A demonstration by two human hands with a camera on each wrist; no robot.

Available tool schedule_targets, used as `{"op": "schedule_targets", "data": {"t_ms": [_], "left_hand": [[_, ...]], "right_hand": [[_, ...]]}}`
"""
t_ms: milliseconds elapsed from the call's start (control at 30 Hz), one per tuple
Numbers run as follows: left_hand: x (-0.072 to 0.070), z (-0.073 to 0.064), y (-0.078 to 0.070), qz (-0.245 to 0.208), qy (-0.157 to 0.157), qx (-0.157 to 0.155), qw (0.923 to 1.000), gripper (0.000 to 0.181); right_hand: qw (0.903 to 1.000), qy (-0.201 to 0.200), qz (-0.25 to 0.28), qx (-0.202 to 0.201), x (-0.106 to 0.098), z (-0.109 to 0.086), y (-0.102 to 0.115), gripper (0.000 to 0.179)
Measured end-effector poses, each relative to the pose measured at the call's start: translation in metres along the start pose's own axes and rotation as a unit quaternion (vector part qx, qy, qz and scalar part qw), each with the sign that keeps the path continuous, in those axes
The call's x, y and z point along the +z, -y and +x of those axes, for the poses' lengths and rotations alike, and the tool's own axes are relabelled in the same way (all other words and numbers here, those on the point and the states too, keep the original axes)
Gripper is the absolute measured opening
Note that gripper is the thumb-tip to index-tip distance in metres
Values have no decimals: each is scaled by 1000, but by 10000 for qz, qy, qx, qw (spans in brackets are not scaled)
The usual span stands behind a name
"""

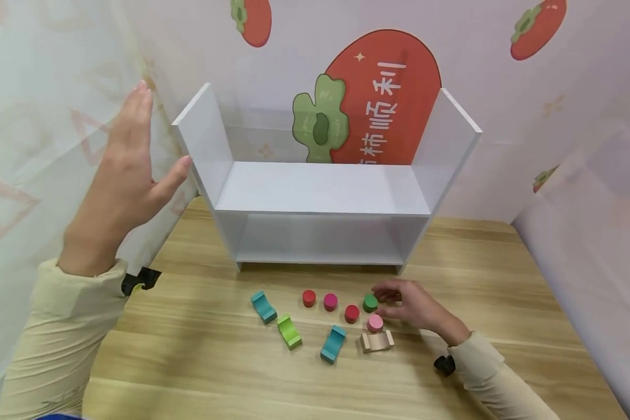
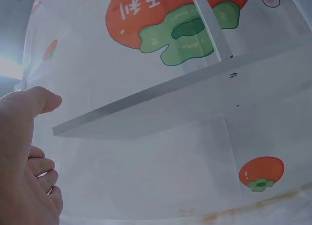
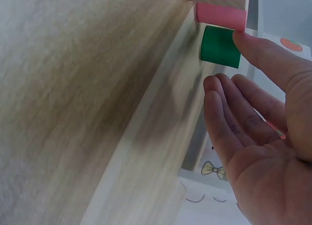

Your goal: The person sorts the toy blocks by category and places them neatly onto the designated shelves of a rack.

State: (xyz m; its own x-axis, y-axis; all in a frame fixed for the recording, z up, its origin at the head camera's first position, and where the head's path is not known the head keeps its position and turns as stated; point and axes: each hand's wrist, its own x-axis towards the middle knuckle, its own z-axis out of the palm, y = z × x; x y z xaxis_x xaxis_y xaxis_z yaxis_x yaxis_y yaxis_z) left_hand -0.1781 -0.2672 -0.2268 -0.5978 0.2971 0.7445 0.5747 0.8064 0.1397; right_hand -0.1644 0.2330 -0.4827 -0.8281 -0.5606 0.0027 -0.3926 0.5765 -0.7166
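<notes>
My right hand point(image 1: 413, 304) is low over the table beside a green cylinder block point(image 1: 370, 303), its fingers and thumb parted around the near side. In the right wrist view, the thumb tip overlaps the edge of the green block; whether it touches cannot be told. The other fingers stay apart from it. A pink cylinder point(image 1: 375, 322) stands close by, with a wooden curved block point(image 1: 377, 341) in front of it. Raised in the air, my left hand point(image 1: 126, 169) has its fingers extended and holds nothing. It is left of the white shelf's side panel point(image 1: 205, 140).
The white two-tier shelf point(image 1: 320, 186) stands at the back of the wooden table point(image 1: 215, 379). Before it are red cylinders point(image 1: 308, 298), a magenta cylinder point(image 1: 330, 301), teal curved blocks point(image 1: 264, 307) and a lime curved block point(image 1: 289, 332). Patterned cloth point(image 1: 504, 116) hangs behind.
</notes>
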Motion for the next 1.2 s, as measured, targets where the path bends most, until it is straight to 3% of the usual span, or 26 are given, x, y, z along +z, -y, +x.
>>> {"op": "schedule_targets", "data": {"t_ms": [200, 400, 1200], "left_hand": [[8, 13, 2, 583, 179, 402, 9973, 87], [14, 18, 4, 878, 297, 778, 9927, 85], [19, 14, 7, 793, 365, 798, 9930, 82]], "right_hand": [[10000, 72, -57, -16, 3, 5, 0, 39], [9999, 54, -124, 4, 5, 10, 1, 34], [9998, -98, 67, 185, 7, 15, 5, 24]]}}
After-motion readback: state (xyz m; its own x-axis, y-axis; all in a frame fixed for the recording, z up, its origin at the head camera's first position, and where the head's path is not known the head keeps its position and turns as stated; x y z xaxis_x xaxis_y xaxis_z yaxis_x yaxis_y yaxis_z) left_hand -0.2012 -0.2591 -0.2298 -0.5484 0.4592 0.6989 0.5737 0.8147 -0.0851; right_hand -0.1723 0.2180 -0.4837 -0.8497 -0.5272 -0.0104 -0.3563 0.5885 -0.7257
